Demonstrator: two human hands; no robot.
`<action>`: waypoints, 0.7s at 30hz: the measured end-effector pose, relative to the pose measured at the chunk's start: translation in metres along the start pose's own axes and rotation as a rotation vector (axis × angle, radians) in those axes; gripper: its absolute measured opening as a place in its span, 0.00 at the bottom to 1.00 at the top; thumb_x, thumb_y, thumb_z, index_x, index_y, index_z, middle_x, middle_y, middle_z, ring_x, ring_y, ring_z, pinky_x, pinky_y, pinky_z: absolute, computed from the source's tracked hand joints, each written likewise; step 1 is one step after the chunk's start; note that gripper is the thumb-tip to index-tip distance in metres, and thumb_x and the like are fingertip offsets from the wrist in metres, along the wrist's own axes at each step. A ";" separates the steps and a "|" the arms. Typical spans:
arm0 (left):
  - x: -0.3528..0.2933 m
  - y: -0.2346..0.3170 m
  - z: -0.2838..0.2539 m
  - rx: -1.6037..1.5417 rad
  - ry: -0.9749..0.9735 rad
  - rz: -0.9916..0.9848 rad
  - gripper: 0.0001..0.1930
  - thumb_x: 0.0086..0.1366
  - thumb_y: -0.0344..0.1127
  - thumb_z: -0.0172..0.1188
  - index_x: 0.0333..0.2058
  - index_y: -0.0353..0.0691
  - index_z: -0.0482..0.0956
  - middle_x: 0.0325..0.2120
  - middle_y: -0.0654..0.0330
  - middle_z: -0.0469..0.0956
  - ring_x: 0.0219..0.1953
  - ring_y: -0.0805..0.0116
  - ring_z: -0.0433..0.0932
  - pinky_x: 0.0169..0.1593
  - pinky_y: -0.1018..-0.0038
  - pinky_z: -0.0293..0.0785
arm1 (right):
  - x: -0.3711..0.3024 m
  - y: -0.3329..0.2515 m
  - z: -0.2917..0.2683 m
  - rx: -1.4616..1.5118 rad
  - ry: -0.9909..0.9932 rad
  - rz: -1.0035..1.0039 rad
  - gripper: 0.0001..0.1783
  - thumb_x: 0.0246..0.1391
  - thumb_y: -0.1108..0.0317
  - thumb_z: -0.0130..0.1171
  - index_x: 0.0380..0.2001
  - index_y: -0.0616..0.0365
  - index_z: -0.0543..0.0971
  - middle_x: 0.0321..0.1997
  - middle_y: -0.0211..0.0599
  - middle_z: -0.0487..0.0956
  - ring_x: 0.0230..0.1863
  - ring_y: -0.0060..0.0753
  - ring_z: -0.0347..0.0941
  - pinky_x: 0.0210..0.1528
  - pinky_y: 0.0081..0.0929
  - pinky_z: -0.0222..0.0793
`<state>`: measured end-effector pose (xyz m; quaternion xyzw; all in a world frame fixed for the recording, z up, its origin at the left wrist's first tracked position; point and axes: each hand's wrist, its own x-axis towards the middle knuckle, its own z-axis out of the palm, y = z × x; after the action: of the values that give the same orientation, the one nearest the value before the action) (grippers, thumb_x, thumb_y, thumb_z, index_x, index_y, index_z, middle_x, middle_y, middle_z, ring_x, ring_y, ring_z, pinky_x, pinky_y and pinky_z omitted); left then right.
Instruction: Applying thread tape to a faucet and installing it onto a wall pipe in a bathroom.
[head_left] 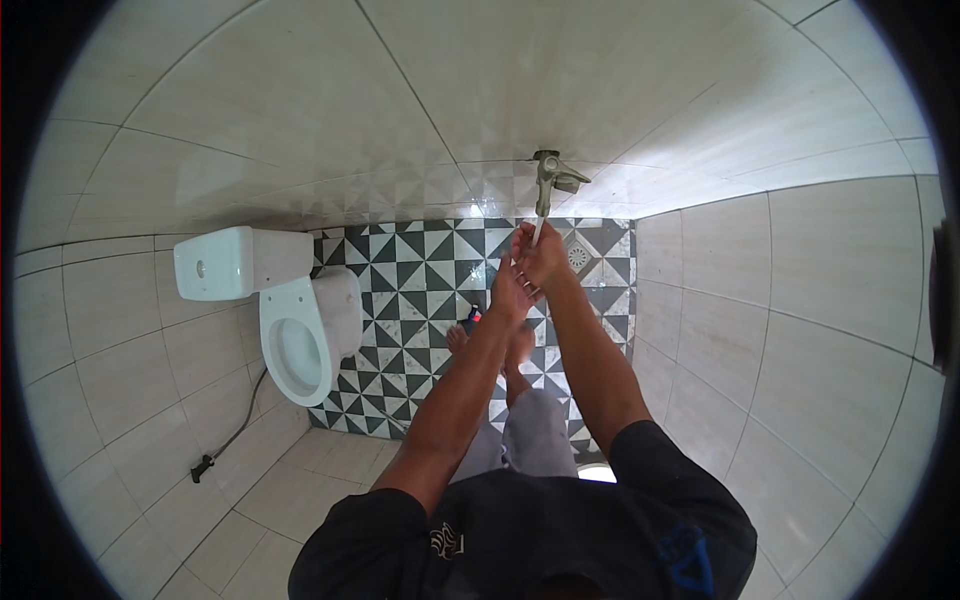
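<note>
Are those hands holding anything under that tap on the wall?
Nothing clearly held. Both hands, left hand and right hand, are together under the water stream from the wall tap; any small thing between them cannot be told.

small dark bottle [473, 319], on floor by feet

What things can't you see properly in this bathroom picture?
- Head view: whether the hands hold anything; too small, fingers overlap under the tap.
- The small red and blue object on the floor: partly hidden by the left forearm.
- The feet: mostly covered by the arms.
</note>
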<state>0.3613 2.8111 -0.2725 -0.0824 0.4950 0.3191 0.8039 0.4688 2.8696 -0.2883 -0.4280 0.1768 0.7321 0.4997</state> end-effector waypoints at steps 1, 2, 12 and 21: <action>0.011 0.004 0.012 -0.225 -0.114 0.056 0.29 0.73 0.63 0.45 0.51 0.41 0.74 0.43 0.59 0.79 0.48 0.58 0.78 0.55 0.56 0.73 | 0.015 0.004 -0.001 -0.219 -0.056 -0.051 0.16 0.69 0.56 0.47 0.46 0.57 0.73 0.34 0.38 0.78 0.30 0.38 0.76 0.33 0.35 0.73; 0.020 0.007 0.022 -0.451 -0.225 0.110 0.28 0.73 0.62 0.45 0.46 0.40 0.78 0.37 0.58 0.80 0.44 0.57 0.79 0.52 0.57 0.75 | 0.020 0.007 -0.006 -0.373 -0.004 -0.086 0.16 0.69 0.56 0.46 0.47 0.57 0.73 0.35 0.40 0.79 0.32 0.41 0.77 0.34 0.38 0.73; 0.063 0.028 0.052 -0.046 -0.159 0.153 0.18 0.74 0.52 0.50 0.35 0.45 0.78 0.22 0.64 0.76 0.27 0.68 0.77 0.33 0.70 0.74 | -0.129 -0.047 0.046 -1.702 0.089 -1.177 0.12 0.60 0.66 0.59 0.45 0.59 0.79 0.39 0.44 0.80 0.35 0.44 0.79 0.38 0.39 0.75; 0.139 -0.056 -0.122 1.031 0.168 1.007 0.10 0.68 0.41 0.58 0.34 0.41 0.79 0.24 0.64 0.76 0.24 0.72 0.75 0.27 0.74 0.71 | -0.164 -0.071 0.136 -1.807 0.193 -1.514 0.10 0.60 0.65 0.63 0.37 0.60 0.80 0.33 0.44 0.77 0.28 0.40 0.77 0.32 0.37 0.74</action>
<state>0.3468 2.7724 -0.4609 0.5207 0.6205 0.3694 0.4553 0.4922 2.8988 -0.0673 -0.6753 -0.6667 0.0740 0.3068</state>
